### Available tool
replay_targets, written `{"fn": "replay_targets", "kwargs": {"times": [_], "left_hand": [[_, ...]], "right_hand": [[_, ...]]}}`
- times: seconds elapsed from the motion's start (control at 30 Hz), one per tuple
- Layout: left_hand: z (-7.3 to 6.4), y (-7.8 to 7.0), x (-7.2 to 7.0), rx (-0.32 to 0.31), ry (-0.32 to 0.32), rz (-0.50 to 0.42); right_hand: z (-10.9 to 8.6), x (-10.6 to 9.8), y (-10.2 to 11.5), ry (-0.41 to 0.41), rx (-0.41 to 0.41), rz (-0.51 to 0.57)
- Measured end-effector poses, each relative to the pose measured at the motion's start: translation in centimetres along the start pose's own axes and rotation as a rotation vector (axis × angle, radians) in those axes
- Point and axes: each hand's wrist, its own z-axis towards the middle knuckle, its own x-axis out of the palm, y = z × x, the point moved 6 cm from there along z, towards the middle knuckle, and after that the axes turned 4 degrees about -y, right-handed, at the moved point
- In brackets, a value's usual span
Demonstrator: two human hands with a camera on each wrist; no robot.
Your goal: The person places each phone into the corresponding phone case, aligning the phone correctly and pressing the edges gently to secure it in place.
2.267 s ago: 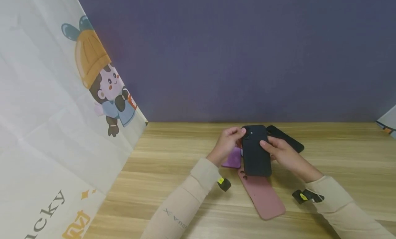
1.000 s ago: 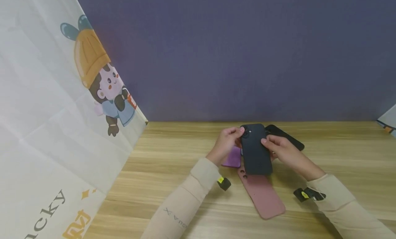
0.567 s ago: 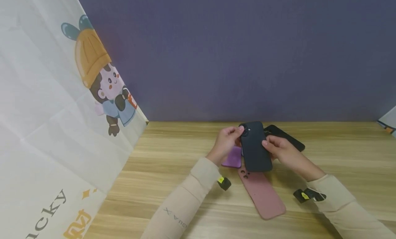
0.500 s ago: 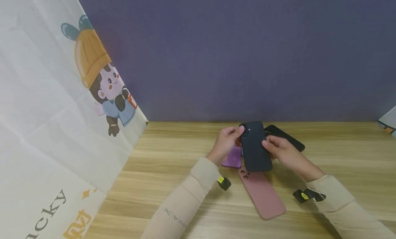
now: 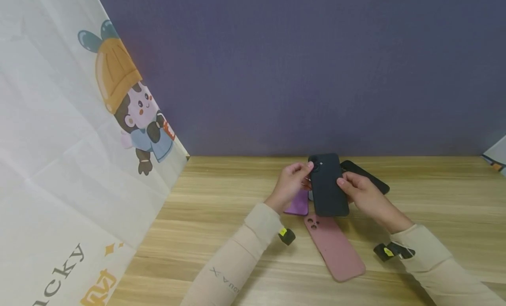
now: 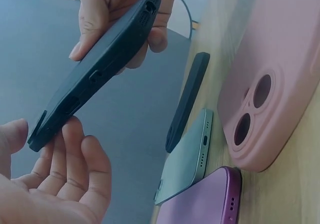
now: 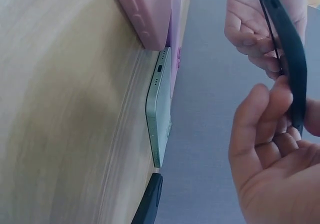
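Note:
Both hands hold up a phone in a black case [image 5: 330, 191], its camera corner at the upper left in the head view. My left hand [image 5: 290, 183] pinches that camera corner, thumb on the back and fingers behind. Along the opposite long side, my right hand [image 5: 365, 198] grips it with the thumb on the back. The left wrist view shows the black-cased phone [image 6: 97, 67] edge-on, with its port opening at the upper end. Below the hands lies a pink phone case [image 5: 336, 249], camera holes toward the back. The held phone's front is hidden in the head view.
A purple phone [image 5: 298, 204] lies below my left hand. Close to it is a light green phone [image 6: 187, 161], mostly hidden in the head view. A black phone case [image 5: 365, 176] lies behind my right hand. The wooden table [image 5: 221, 200] meets a dark wall [image 5: 316, 68].
The black-cased phone has tilted and risen slightly, so more of the pink phone case shows beneath its lower edge. Both hands keep their hold and have barely moved.

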Motion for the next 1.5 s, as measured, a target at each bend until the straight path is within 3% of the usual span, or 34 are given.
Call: {"fn": "replay_targets", "kwargs": {"times": [0.3, 0.5, 0.73, 1.5], "left_hand": [[-0.1, 0.4, 0.4, -0.033, 0.088, 0.050], [0.0, 0.6, 0.7, -0.022, 0.123, 0.122], [0.1, 0.8, 0.9, -0.037, 0.131, 0.193], [0.5, 0.6, 0.9, -0.009, 0.110, 0.231]], "right_hand": [[0.2, -0.5, -0.4, -0.046, 0.011, -0.009], [0.3, -1.1, -0.6, -0.071, 0.030, -0.010], [0.5, -1.2, -0.8, -0.074, 0.022, -0.001], [1.1, -1.1, -1.1, -0.023, 0.043, -0.013]]}}
